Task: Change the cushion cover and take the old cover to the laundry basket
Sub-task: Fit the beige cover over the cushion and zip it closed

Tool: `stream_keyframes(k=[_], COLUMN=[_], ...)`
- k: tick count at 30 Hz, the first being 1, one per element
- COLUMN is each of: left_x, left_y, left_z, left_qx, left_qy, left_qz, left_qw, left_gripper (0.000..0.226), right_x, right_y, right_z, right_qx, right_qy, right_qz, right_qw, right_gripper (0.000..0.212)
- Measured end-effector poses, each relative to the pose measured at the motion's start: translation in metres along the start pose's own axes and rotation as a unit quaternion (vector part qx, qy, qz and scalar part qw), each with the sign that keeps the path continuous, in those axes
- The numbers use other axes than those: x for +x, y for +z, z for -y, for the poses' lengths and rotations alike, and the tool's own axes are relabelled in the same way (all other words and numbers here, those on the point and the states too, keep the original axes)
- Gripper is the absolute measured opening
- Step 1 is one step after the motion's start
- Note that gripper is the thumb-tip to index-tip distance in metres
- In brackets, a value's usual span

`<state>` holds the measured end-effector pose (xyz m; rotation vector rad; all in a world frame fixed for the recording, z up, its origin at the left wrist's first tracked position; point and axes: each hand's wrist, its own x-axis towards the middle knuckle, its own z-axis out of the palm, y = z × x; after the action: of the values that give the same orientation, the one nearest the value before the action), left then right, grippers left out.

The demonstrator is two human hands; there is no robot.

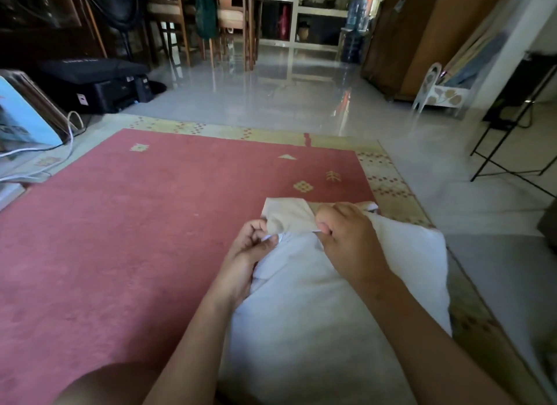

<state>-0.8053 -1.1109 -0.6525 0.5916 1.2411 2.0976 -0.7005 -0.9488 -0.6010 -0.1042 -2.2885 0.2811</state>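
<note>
On the near part of the red rug (150, 223), right below you, lies the white cushion (316, 308), running from the bottom edge of the view up toward your hands, its far right corner reaching over the rug's yellow patterned border. Your left hand (250, 248) is closed on the cushion's far end, fingers pinching the white fabric at its left side. Your right hand (346, 232) is curled into a fist just beside it, clamped on a beige cover (289, 214), which is bunched at that far end and sticks out to the left of your knuckles; whether it wraps the cushion's corner or only lies against it is hard to tell. Beyond the hands the rug stretches on to its pale border, then to glossy grey floor tiles. At the far left a black printer (99, 85) sits on the floor, with a light blue box (27, 115) and white cables nearer you. Wooden chairs (180, 21) stand at the back, and a blue water bottle (357, 11) stands near a wooden wardrobe (422, 37) on the right.
</note>
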Motion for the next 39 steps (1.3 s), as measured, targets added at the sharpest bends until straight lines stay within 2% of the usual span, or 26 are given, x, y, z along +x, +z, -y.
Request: stream_keyframes(k=[3,6,8,9,12,16,17,19,21,23,24,26,28,29,31,33,35,36,37,39], left_x=[0.001,0.004,0.010,0.015,0.026,0.032,0.035,0.043,0.048,0.050,0.052,0.056,0.059,0.061,0.067,0.071,0.071,0.071,0.071,0.073], left_y=[-0.009,-0.002,-0.001,-0.005,-0.022,-0.026,-0.027,-0.035,-0.042,-0.045,-0.046,-0.048,-0.051,-0.054,-0.061,-0.065,-0.069,-0.070,-0.072,-0.078], left_z=[0.006,0.011,0.016,0.020,0.034,0.046,0.048,0.055,0.058,0.061,0.064,0.071,0.077,0.079,0.084,0.089,0.097,0.099,0.102,0.108], left_qx=[0.114,0.214,0.216,0.196,0.224,0.363,0.369,0.389,0.389,0.394,0.390,0.362,0.366,0.385,0.409,0.415,0.432,0.446,0.457,0.473], left_qy=[-0.014,-0.001,-0.028,-0.051,-0.125,-0.121,-0.135,-0.161,-0.185,-0.192,-0.186,-0.167,-0.152,-0.150,-0.153,-0.144,-0.119,-0.109,-0.101,-0.100], left_qz=[0.012,-0.058,-0.103,-0.120,-0.133,-0.166,-0.175,-0.179,-0.181,-0.189,-0.197,-0.205,-0.190,-0.176,-0.145,-0.125,-0.109,-0.097,-0.088,-0.073], left_qw=[0.993,0.975,0.971,0.972,0.957,0.909,0.903,0.889,0.884,0.879,0.880,0.894,0.898,0.893,0.888,0.889,0.887,0.883,0.879,0.872], left_gripper=[0.030,0.028,0.035,0.037,0.054,0.061,0.061,0.060,0.060,0.059,0.056,0.047,0.045,0.042,0.032,0.019,0.008,0.010,0.013,0.016], right_x=[-0.004,0.002,0.003,0.002,-0.004,0.002,0.006,0.015,0.019,0.017,0.014,0.007,0.003,0.002,0.000,-0.005,-0.010,-0.013,-0.015,-0.022], right_y=[0.014,0.027,0.040,0.047,0.065,0.068,0.067,0.067,0.070,0.074,0.077,0.085,0.094,0.100,0.109,0.109,0.100,0.091,0.079,0.048], right_z=[-0.012,-0.016,-0.017,-0.015,-0.006,-0.016,-0.025,-0.054,-0.105,-0.158,-0.179,-0.202,-0.209,-0.214,-0.226,-0.233,-0.244,-0.250,-0.253,-0.258], right_qx=[0.023,-0.012,-0.031,-0.032,0.019,0.116,0.119,0.043,-0.017,-0.013,0.005,0.086,0.153,0.161,0.134,0.126,0.112,0.091,0.084,0.065], right_qy=[0.035,0.051,0.044,0.040,0.023,0.061,0.069,0.074,0.148,0.243,0.258,0.276,0.306,0.313,0.298,0.283,0.249,0.218,0.194,0.165], right_qz=[0.043,0.076,0.091,0.104,0.170,0.294,0.305,0.287,0.238,0.242,0.285,0.377,0.429,0.453,0.489,0.445,0.328,0.275,0.237,0.229], right_qw=[0.998,0.996,0.994,0.993,0.985,0.947,0.942,0.954,0.960,0.939,0.923,0.880,0.836,0.819,0.809,0.840,0.904,0.932,0.948,0.957], right_gripper=[0.023,0.020,0.013,0.018,0.026,0.017,0.018,0.020,0.012,0.021,0.028,0.034,0.037,0.038,0.032,0.024,0.017,0.021,0.025,0.030])
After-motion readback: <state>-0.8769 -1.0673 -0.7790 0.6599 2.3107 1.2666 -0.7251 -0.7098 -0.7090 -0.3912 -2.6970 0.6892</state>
